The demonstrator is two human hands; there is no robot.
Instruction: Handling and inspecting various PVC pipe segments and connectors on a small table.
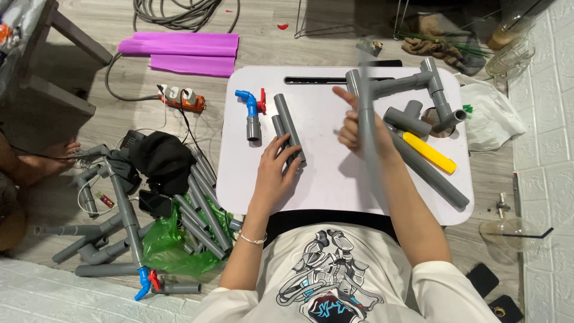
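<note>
- Two short grey plastic pipe sections [289, 128] lie side by side near the middle of the white rectangular worktop [335, 179]; the left hand [276, 167] rests on their near ends, fingers spread flat over them.
- Right hand [354, 128] is closed around a long grey plastic pipe [366, 137], held roughly upright above the worktop and blurred; the index finger points out to the left.
- Left of the two short sections, well clear of both hands, lies a grey pipe stub with a blue elbow valve and red handle [251, 113].
- Right of the right hand lie a grey pipe assembly with elbow and tee fittings [427, 90], a yellow flat bar [429, 152] and another long grey pipe [433, 176].
- On the wooden floor [78, 128], a green plastic bag [167, 248] holds a bundle of grey pipes [203, 218] that project beyond its opening.
</note>
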